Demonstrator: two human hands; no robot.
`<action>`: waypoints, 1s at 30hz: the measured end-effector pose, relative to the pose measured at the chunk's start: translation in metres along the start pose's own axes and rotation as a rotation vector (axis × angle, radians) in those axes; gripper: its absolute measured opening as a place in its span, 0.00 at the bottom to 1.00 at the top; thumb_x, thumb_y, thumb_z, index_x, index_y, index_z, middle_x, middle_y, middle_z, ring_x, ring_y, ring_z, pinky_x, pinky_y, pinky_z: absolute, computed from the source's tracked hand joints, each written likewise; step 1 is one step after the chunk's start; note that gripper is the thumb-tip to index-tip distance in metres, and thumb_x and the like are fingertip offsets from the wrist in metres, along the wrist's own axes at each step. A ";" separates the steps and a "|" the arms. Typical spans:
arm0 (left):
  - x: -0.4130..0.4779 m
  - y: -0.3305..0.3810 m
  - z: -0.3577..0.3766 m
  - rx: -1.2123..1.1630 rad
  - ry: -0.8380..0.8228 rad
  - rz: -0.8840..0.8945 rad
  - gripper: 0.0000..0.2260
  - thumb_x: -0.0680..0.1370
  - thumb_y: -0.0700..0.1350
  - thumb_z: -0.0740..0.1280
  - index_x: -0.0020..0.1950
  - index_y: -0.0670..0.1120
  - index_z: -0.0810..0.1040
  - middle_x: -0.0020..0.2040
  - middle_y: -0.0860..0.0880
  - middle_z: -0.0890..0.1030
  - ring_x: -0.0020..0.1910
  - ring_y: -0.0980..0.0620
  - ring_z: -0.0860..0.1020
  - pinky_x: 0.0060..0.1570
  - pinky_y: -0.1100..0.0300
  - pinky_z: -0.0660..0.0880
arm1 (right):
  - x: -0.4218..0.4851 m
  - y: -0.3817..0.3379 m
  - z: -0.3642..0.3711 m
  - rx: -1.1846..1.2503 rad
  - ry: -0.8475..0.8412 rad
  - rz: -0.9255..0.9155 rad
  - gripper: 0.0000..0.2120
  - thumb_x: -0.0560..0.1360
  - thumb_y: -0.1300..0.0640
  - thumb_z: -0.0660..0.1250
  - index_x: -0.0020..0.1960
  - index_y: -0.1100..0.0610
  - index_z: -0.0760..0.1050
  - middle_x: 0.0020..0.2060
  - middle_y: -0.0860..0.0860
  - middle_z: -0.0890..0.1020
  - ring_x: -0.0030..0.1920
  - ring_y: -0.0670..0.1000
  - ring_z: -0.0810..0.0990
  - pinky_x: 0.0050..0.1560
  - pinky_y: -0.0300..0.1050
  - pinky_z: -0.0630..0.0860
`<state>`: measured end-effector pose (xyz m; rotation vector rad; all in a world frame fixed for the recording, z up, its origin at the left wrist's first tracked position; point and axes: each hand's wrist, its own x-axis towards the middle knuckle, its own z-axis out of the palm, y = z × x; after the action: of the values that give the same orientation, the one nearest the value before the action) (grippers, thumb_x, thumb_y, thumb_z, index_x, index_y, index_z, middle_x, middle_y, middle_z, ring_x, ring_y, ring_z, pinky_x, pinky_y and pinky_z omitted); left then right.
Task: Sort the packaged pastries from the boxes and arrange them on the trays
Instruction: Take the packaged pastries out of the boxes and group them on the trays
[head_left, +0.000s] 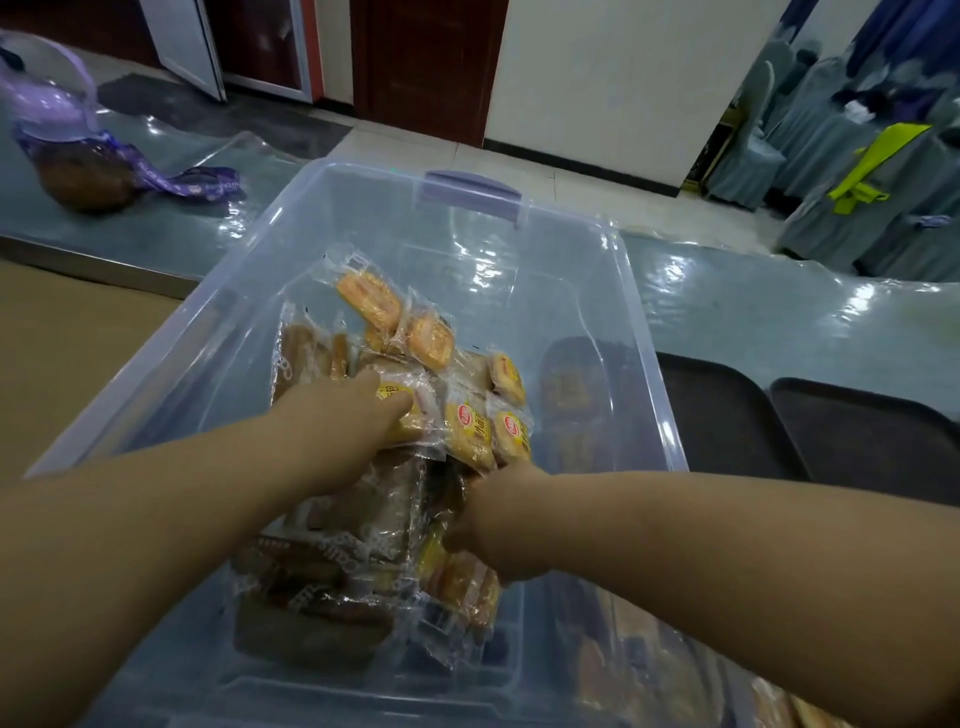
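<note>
The person is leaning over a clear plastic box (644, 312) that is sitting in the middle of the scene, and both arms are reaching into it. The packaged pastries (467, 431) are lying in a loose heap on the box floor: yellow-labelled ones toward the far side, brown ones nearer.

The left hand (343, 436) is stretching forward with its fingers fairly straight, thumb held apart, and is resting on a yellow packet (410, 415) at the top of the heap. The right hand (498, 519) is dipping into the near part of the heap with its fingers curling downward; the tips are hidden, so I cannot tell whether they are gripping anything.

Two dark trays (727, 415) are lying to the right of the box, and no packets are showing on the parts in view. Judging by that, the sorting is only starting: the heap is waiting to be split by kind and laid out on the trays. Something pastry-like is showing blurred at the near right edge; what it is lying on is unclear.
</note>
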<state>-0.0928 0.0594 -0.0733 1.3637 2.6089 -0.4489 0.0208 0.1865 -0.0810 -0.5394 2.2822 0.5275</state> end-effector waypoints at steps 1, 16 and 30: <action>0.000 0.000 0.002 -0.036 -0.009 -0.005 0.26 0.75 0.39 0.64 0.69 0.51 0.57 0.62 0.44 0.66 0.50 0.44 0.78 0.36 0.56 0.71 | -0.001 0.000 -0.001 0.007 0.004 0.004 0.25 0.76 0.53 0.66 0.71 0.51 0.63 0.55 0.54 0.76 0.54 0.57 0.76 0.44 0.49 0.74; 0.007 -0.009 -0.017 -0.249 0.250 -0.036 0.07 0.77 0.41 0.60 0.54 0.45 0.72 0.45 0.49 0.72 0.42 0.50 0.70 0.45 0.58 0.70 | -0.035 0.020 -0.033 0.282 0.302 0.340 0.03 0.77 0.59 0.59 0.50 0.56 0.66 0.33 0.49 0.66 0.30 0.50 0.66 0.26 0.42 0.62; -0.001 -0.006 -0.028 -0.044 0.271 -0.051 0.10 0.77 0.39 0.61 0.57 0.44 0.76 0.49 0.46 0.74 0.47 0.46 0.77 0.44 0.55 0.76 | -0.021 0.064 -0.052 0.328 0.543 0.557 0.12 0.75 0.68 0.61 0.47 0.53 0.61 0.33 0.50 0.65 0.34 0.53 0.71 0.31 0.45 0.69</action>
<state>-0.0975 0.0647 -0.0459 1.4367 2.8543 -0.2248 -0.0277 0.2177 -0.0185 0.1557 2.9784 0.2650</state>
